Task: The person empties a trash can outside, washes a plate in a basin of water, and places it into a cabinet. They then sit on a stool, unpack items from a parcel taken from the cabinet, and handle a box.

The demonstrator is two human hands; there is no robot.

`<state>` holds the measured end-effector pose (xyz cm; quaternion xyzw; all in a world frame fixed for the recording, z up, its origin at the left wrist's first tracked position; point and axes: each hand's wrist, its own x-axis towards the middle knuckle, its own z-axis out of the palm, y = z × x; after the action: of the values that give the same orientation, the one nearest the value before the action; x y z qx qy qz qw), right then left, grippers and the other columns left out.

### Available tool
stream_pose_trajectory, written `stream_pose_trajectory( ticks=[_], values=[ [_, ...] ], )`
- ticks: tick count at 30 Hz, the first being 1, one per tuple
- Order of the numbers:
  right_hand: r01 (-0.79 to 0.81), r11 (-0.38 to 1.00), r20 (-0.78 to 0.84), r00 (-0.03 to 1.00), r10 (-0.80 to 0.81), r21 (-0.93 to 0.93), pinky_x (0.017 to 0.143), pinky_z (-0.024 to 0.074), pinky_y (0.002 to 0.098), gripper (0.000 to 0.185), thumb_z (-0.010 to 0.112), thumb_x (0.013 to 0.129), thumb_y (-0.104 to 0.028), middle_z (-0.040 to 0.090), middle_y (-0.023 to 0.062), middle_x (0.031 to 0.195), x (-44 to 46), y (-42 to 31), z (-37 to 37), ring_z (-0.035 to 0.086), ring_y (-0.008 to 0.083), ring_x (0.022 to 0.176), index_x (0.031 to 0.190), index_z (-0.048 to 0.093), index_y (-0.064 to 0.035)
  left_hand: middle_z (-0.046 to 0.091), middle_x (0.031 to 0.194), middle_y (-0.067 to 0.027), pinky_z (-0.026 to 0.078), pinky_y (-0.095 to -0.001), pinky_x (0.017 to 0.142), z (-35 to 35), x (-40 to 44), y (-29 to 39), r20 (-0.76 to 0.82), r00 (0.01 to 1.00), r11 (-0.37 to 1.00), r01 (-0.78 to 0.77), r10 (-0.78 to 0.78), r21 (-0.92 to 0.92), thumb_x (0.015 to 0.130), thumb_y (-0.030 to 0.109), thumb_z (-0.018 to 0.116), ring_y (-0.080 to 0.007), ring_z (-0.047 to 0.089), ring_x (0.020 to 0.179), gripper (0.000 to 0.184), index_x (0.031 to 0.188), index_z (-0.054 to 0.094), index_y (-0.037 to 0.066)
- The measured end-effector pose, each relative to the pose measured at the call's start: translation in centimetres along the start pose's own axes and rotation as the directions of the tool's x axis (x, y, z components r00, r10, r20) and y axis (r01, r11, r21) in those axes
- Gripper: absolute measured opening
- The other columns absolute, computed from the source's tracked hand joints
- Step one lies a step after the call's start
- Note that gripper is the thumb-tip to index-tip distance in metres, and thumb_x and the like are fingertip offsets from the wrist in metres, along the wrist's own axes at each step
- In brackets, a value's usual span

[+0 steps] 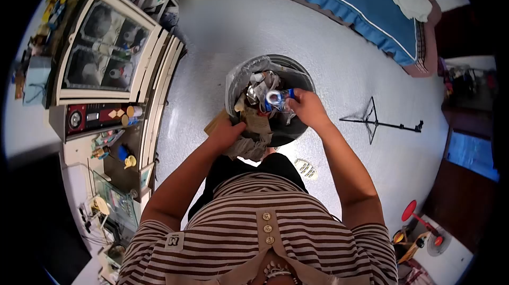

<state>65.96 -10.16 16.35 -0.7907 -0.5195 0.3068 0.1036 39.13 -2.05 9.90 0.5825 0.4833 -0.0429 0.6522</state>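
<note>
A dark round bin (305,75) with a clear plastic liner (234,81) stands on the floor in front of me, filled with mixed rubbish. My right hand (309,109) grips a clear plastic bottle (275,100) with blue parts over the bin's opening. At the bin's near left rim, my left hand (227,132) is closed around something brown like cardboard (216,121), partly hidden by the fingers. Crumpled bag plastic (248,148) hangs beside that hand. Inside the bin lie crumpled wrappers (257,90) and a beige printed piece (257,122).
A glass-door cabinet (103,51) and shelves line the left side. A bed or couch with a blue cover (352,14) is at the upper right. A black tripod (375,123) lies or stands on the floor at right. A slipper (306,169) is near my feet.
</note>
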Motion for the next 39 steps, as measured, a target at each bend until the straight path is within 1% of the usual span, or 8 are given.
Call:
stream_pose_trajectory(
  ticks=[2, 4, 7, 9, 11, 19, 23, 39],
  values=[
    [0.028, 0.999, -0.048, 0.998, -0.029, -0.037, 0.072, 0.0489, 0.0475, 0.022, 0.063, 0.083, -0.021, 0.065, 0.0205, 0.082, 2.1, -1.2, 3.0, 0.062, 0.04, 0.082, 0.093, 0.062, -0.0013, 0.064, 0.107, -0.011, 0.049, -0.032, 0.081, -2.4, -0.3, -1.7, -0.034, 0.999, 1.0, 0.011, -0.011, 0.008, 0.085, 0.02, 0.057, -0.019, 0.062, 0.094, 0.041, 0.12, 0.055, -0.002],
    [0.047, 0.837, 0.102, 0.987, -0.121, 0.545, 0.071, 0.0486, 0.0475, 0.023, 0.062, 0.083, -0.023, 0.064, 0.0216, 0.08, 3.0, -2.3, 5.0, 0.062, 0.0404, 0.082, 0.093, 0.062, -0.0019, 0.065, 0.1, -0.0116, 0.049, -0.0328, 0.079, -4.1, -1.7, -2.9, -0.138, 0.99, 1.0, -0.016, 0.019, 0.02, 0.084, 0.023, 0.059, -0.0198, 0.062, 0.088, 0.04, 0.116, 0.058, -0.002],
    [0.169, 0.984, -0.016, 0.985, -0.17, -0.063, 0.068, 0.048, 0.0453, 0.021, 0.063, 0.084, -0.023, 0.064, 0.0216, 0.082, 2.8, -5.8, 5.3, 0.061, 0.0403, 0.079, 0.091, 0.063, -0.0036, 0.065, 0.099, -0.0283, 0.048, -0.0426, 0.086, -6.1, -4.2, -3.7, -0.153, 0.985, 0.99, 0.092, -0.075, 0.111, 0.082, 0.045, 0.054, -0.0396, 0.063, 0.097, 0.056, 0.104, 0.064, -0.006],
    [0.157, 0.944, 0.14, 0.969, -0.204, 0.291, 0.069, 0.0481, 0.0475, 0.021, 0.062, 0.084, -0.024, 0.065, 0.0208, 0.085, 7.3, -11.9, 10.3, 0.062, 0.0408, 0.081, 0.094, 0.064, -0.0055, 0.064, 0.1, -0.0306, 0.048, -0.0444, 0.086, -12.8, -3.2, -9.8, -0.233, 0.97, 0.977, 0.115, -0.072, 0.178, 0.081, 0.051, 0.052, -0.0412, 0.063, 0.097, 0.064, 0.105, 0.064, -0.008],
    [0.135, 0.979, 0.093, 0.988, -0.122, -0.155, 0.069, 0.0492, 0.0491, 0.025, 0.063, 0.083, -0.027, 0.065, 0.0202, 0.084, 8.1, -17.6, 10.7, 0.062, 0.0406, 0.082, 0.097, 0.063, -0.0065, 0.064, 0.1, -0.0308, 0.048, -0.0441, 0.085, -15.7, -4.4, -10.4, -0.294, 0.948, 0.985, 0.153, -0.122, 0.085, 0.081, 0.051, 0.053, -0.0411, 0.063, 0.097, 0.065, 0.104, 0.063, -0.009],
    [0.48, 0.868, 0.064, 0.87, -0.49, 0.128, 0.069, 0.0473, 0.0449, 0.022, 0.063, 0.085, -0.026, 0.061, 0.018, 0.08, 14.3, -30.6, 16.2, 0.059, 0.0386, 0.079, 0.094, 0.061, -0.0068, 0.064, 0.103, -0.0297, 0.047, -0.0419, 0.086, -23.3, -8.5, -14.7, -0.387, 0.871, 0.946, 0.226, -0.302, -0.232, 0.082, 0.047, 0.057, -0.0392, 0.062, 0.1, 0.063, 0.106, 0.062, -0.011],
    [0.73, 0.64, -0.134, 0.678, -0.723, 0.239, 0.077, 0.0464, 0.0421, 0.018, 0.062, 0.084, -0.016, 0.06, 0.0182, 0.089, 20.9, -37.5, 18.7, 0.057, 0.0369, 0.087, 0.097, 0.061, -0.0038, 0.064, 0.11, -0.0253, 0.045, -0.0411, 0.089, -25.2, -8.4, -21.3, -0.557, 0.799, 0.928, 0.0, -0.225, -0.373, 0.084, 0.041, 0.057, -0.0365, 0.061, 0.104, 0.055, 0.116, 0.06, -0.004],
    [0.831, 0.53, -0.101, 0.549, -0.829, 0.166, 0.087, 0.044, 0.0434, 0.025, 0.066, 0.083, -0.024, 0.059, 0.0196, 0.101, 46.2, -53.2, 27.6, 0.054, 0.0377, 0.099, 0.097, 0.065, -0.0033, 0.063, 0.111, -0.0127, 0.05, -0.0328, 0.083, -29.4, -11.3, -18.0, -0.497, 0.712, 0.564, -0.171, -0.496, -0.808, 0.087, 0.017, 0.059, -0.0211, 0.062, 0.094, 0.043, 0.122, 0.05, -0.006]
  ],
)
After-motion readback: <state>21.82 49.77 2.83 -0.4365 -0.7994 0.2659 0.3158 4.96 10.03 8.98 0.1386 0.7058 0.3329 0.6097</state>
